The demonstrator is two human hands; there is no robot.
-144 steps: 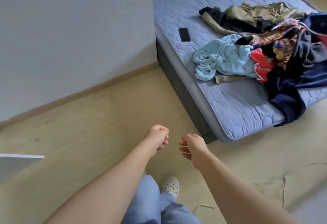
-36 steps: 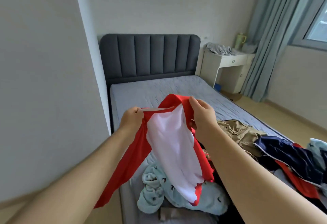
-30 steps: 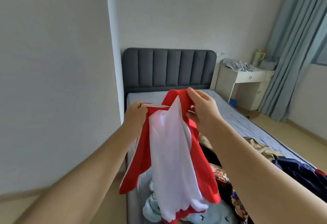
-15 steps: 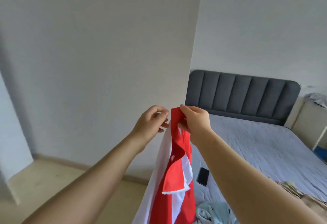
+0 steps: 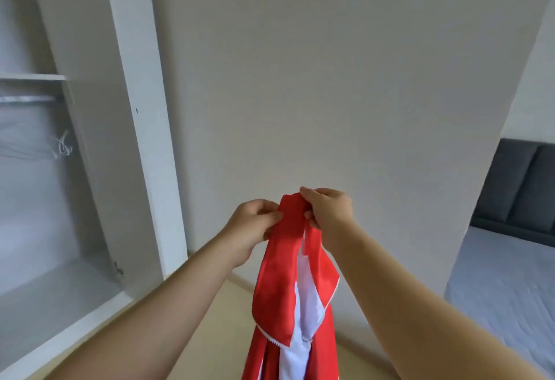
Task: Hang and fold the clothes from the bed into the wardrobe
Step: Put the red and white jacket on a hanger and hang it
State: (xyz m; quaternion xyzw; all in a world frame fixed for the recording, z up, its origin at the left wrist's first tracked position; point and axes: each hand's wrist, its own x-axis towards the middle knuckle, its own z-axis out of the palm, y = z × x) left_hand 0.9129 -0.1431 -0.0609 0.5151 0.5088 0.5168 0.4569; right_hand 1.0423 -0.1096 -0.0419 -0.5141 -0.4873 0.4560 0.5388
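Observation:
A red and white garment [image 5: 288, 298] hangs straight down in front of me, held up by its top edge. My left hand [image 5: 252, 226] pinches the red fabric on the left of that edge, and my right hand [image 5: 327, 211] grips it on the right, the two hands almost touching. The open white wardrobe [image 5: 99, 127] stands at the left, with a metal rail [image 5: 27, 99] under a shelf and white hangers [image 5: 63, 146] on it. The bed [image 5: 507, 274] shows at the right edge; the other clothes are out of view.
The wardrobe's open door [image 5: 138, 109] juts toward me between the wardrobe interior and the plain wall [image 5: 315, 79]. A dark padded headboard [image 5: 522, 187] is at the right. Pale wooden floor [image 5: 216, 298] lies below my arms.
My view has swung left from the bed to the wardrobe, which has come into view. Both hands keep hold of the garment's top and have drawn closer together.

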